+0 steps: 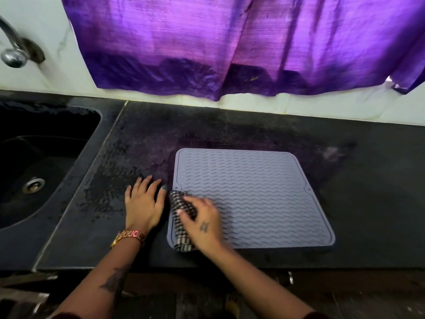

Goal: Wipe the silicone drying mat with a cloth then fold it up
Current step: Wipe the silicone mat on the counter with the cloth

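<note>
Your right hand [202,223] presses checked cloth [182,215] on grey mat [253,196], fingers clamped on it; left hand [143,203] flat on counter [96,217], fingers spread.

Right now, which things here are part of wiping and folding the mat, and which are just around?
In the job:
silicone drying mat, flat
checked cloth under the right hand
left hand flat on the countertop

Just around:
sink
tap
purple curtain

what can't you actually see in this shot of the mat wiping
Head view, the only one:
- Left near corner of the mat: covered by the checked cloth and the right hand.
- Cloth's full size: bunched under that hand.
- Tap: spout cut off by the frame's left edge.
- Sink: also cropped there.
</note>
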The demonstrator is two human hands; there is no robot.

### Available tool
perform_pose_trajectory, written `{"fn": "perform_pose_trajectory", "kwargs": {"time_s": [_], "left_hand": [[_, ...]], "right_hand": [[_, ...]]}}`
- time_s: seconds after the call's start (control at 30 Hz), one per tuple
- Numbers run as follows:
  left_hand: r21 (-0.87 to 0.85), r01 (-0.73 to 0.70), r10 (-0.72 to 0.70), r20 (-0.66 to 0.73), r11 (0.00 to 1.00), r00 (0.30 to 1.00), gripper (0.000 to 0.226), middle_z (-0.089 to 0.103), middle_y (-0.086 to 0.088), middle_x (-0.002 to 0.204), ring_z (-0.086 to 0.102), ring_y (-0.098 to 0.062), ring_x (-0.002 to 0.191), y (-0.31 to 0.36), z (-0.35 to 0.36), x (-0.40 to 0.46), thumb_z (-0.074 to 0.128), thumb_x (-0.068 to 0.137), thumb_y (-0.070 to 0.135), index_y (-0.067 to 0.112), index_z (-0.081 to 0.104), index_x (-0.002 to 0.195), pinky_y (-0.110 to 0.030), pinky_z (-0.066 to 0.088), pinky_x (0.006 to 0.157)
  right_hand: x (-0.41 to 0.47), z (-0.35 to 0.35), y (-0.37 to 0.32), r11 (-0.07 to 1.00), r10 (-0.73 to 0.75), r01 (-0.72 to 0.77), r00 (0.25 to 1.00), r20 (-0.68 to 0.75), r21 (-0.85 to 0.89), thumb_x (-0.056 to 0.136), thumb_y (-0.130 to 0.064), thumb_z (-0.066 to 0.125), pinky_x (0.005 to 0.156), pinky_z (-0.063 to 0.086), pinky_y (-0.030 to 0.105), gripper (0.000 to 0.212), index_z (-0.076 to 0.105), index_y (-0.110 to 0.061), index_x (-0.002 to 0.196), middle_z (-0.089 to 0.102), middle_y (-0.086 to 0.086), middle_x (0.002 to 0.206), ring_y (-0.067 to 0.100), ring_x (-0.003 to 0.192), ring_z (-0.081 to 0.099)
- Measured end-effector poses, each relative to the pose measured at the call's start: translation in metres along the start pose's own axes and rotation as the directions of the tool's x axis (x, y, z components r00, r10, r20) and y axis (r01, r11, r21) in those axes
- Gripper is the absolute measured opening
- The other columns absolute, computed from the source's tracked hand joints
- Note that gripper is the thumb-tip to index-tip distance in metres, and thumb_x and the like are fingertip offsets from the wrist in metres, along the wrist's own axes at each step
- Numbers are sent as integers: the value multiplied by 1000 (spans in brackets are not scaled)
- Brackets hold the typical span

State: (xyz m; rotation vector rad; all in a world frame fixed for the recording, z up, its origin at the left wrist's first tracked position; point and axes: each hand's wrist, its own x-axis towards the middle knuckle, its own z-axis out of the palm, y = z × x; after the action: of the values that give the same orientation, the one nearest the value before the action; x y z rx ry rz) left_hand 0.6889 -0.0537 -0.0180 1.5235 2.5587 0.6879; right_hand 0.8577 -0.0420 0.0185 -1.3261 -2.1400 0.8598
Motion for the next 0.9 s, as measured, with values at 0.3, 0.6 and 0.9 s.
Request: {"fn": "perform_pose_trajectory", "kwargs": {"time_s": [0.3, 0.6, 0.9], "left_hand": [[7, -12, 12, 6, 1000, 1000, 67, 40, -7, 147, 24, -26, 141, -3, 4, 1, 27, 84, 58, 19, 53, 132, -45, 7, 116], [63, -46, 45, 26, 997, 999, 89, 38, -7, 148, 22, -27, 142, -5, 3, 1, 20, 71, 75, 19, 50, 134, -47, 8, 115], [98, -34, 31, 31, 995, 999, 92, 38, -5, 149, 22, -26, 142, -4, 2, 1, 18, 70, 79, 21, 49, 135, -46, 9, 115]], "right_hand": [[-10, -2, 20, 995, 6, -13, 997, -73, -95, 87, -40, 52, 86, 47, 34, 45, 53, -25, 129, 55, 4, 117, 25, 102, 58], [-21, -94, 104, 961, 97, -146, 974, -205, -237, 87, -39, 60, 83, 43, 28, 43, 57, -24, 127, 61, 7, 113, 23, 102, 57], [-31, -189, 179, 913, 184, -287, 923, -337, -291, 81, -31, 70, 80, 48, 33, 38, 66, -19, 117, 66, 11, 102, 27, 91, 63]]}}
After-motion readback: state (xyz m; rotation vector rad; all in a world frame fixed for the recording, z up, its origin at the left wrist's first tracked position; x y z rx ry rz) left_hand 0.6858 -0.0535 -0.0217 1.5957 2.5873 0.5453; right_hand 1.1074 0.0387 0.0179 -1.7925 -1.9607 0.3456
